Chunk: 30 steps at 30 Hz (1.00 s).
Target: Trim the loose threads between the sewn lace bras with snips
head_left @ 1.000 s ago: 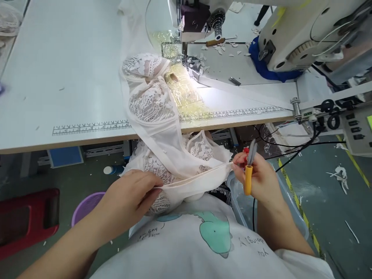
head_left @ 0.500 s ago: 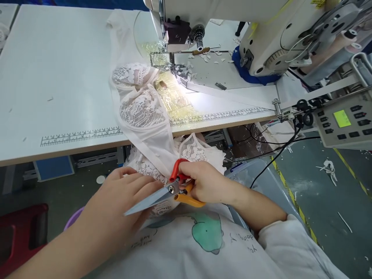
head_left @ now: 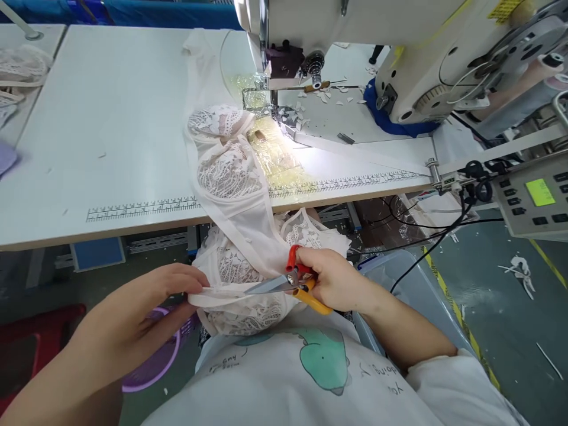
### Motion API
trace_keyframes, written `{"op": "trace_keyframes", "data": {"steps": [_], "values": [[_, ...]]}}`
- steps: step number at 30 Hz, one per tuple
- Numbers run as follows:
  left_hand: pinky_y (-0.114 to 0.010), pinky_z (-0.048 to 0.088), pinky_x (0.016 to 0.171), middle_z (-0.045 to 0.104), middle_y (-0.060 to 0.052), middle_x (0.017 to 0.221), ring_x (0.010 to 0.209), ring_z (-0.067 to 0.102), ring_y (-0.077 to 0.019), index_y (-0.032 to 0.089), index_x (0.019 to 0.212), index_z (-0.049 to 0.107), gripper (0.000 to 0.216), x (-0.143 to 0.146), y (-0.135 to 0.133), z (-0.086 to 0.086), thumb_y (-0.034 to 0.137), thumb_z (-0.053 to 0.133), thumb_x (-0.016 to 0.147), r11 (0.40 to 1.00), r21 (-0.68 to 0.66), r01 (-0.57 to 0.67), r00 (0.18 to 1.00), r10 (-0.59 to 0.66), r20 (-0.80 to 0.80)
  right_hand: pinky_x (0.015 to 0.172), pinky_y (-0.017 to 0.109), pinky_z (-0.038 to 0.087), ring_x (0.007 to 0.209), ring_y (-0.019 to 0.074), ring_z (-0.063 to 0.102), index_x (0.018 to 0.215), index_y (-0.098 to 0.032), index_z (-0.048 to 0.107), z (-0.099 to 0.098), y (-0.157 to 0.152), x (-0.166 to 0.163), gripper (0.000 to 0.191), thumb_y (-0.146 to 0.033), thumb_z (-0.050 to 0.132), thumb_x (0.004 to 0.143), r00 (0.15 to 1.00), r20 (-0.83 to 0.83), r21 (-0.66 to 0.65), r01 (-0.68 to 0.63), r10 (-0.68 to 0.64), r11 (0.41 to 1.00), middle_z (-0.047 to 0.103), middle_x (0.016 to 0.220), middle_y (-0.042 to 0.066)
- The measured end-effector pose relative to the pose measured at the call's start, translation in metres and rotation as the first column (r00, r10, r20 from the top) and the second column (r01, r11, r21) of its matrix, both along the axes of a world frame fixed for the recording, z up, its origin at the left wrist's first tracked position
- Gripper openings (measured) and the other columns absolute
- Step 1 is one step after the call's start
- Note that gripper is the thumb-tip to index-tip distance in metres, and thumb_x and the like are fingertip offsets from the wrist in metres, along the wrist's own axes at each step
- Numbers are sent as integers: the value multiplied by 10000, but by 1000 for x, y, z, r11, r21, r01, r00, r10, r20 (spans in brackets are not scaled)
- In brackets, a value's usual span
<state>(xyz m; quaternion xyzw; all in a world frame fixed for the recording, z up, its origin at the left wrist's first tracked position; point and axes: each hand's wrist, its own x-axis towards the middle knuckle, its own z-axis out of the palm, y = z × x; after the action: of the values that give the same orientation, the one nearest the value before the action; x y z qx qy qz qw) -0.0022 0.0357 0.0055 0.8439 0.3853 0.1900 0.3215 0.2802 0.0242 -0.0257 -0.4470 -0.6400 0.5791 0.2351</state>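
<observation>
A pair of scissors (head_left: 310,297) with red and orange handles is gripped in my right hand (head_left: 335,278). Its blades point left and lie over the lace piece in my lap, near a narrow white band. My left hand (head_left: 164,296) pinches the left end of that white lace bra (head_left: 248,316) between thumb and fingers. Another white lace bra (head_left: 233,171) runs from the table down over its front edge, joining the heap of lace in front of me. How the pieces connect in the heap is partly hidden.
A sewing machine (head_left: 306,65) stands on the white table (head_left: 133,148), with fabric scraps around its needle. A control panel (head_left: 536,195) is at right. Below are a translucent bin (head_left: 408,278), a purple basket (head_left: 153,370) and a red stool (head_left: 42,349).
My left hand has moved left and now pinches the band's end, pulling it out sideways. The scissors have turned to lie flatter over the lace. The view has shifted slightly left.
</observation>
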Motion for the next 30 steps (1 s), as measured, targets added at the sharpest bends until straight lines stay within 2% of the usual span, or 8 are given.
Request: {"op": "trace_keyframes", "data": {"steps": [4, 7, 10, 12, 18, 21, 26, 30], "values": [[-211, 520, 718, 694, 38, 851, 819, 642, -140, 368, 883, 666, 291, 3, -1, 8, 135, 509, 806, 988, -110, -108, 985, 121, 122, 522, 146, 398, 656, 86, 543, 803, -177, 559, -2, 0, 1, 331, 46, 502, 566, 1000, -9, 14, -7, 7, 1000, 611, 803, -24], [-305, 523, 770, 693, -13, 716, 759, 640, -185, 321, 732, 714, 219, 11, 5, 12, 286, 534, 852, 951, -305, 44, 969, 34, 247, 528, 138, 399, 670, 84, 545, 824, -182, 571, -3, 0, 2, 368, 61, 495, 559, 999, -26, 37, -22, 23, 999, 609, 799, -32], [-395, 497, 833, 674, -46, 655, 745, 621, -214, 270, 620, 710, 279, 15, 19, 13, 442, 591, 806, 817, -546, 185, 945, 6, 328, 532, 136, 400, 677, 81, 540, 817, -183, 568, -3, -1, 4, 356, 56, 495, 563, 998, -49, 70, -40, 43, 997, 609, 828, -31], [-414, 481, 853, 672, -61, 727, 794, 608, -226, 252, 613, 697, 273, 16, 29, 13, 445, 610, 784, 719, -656, 229, 947, -8, 321, 531, 137, 399, 668, 79, 532, 806, -183, 562, -2, -2, 5, 330, 42, 504, 571, 997, -66, 85, -40, 46, 996, 603, 830, -31], [-446, 498, 782, 602, -42, 626, 665, 579, -215, 274, 660, 718, 217, 19, 40, 18, 401, 602, 794, 563, -745, 357, 903, -3, 430, 527, 143, 381, 627, 76, 496, 767, -184, 532, 1, -4, 6, 337, 56, 468, 540, 994, -93, 83, -46, 54, 995, 567, 747, -45], [-450, 493, 809, 622, -54, 647, 683, 590, -221, 262, 632, 714, 238, 22, 38, 21, 413, 612, 785, 605, -722, 336, 910, -10, 415, 525, 156, 378, 615, 82, 488, 745, -179, 522, 1, -4, 7, 281, 32, 494, 561, 996, -82, 98, -25, 33, 995, 554, 721, -40], [-311, 511, 752, 649, -84, 944, 900, 603, -233, 211, 616, 635, 171, 21, 37, 18, 310, 625, 754, 768, -635, 78, 971, 84, 222, 524, 170, 378, 609, 92, 491, 711, -176, 511, 1, -4, 8, 224, 5, 483, 582, 999, -52, 121, -5, 11, 993, 552, 681, -36], [-228, 493, 604, 653, -57, 801, 692, 597, -160, 188, 642, 617, 119, 23, 35, 10, 277, 640, 719, 748, -652, -124, 970, 231, 81, 500, 171, 370, 592, 93, 494, 692, -175, 514, 3, -5, 8, 215, 3, 472, 578, 1000, -23, 87, 6, -4, 996, 556, 662, -31]]}}
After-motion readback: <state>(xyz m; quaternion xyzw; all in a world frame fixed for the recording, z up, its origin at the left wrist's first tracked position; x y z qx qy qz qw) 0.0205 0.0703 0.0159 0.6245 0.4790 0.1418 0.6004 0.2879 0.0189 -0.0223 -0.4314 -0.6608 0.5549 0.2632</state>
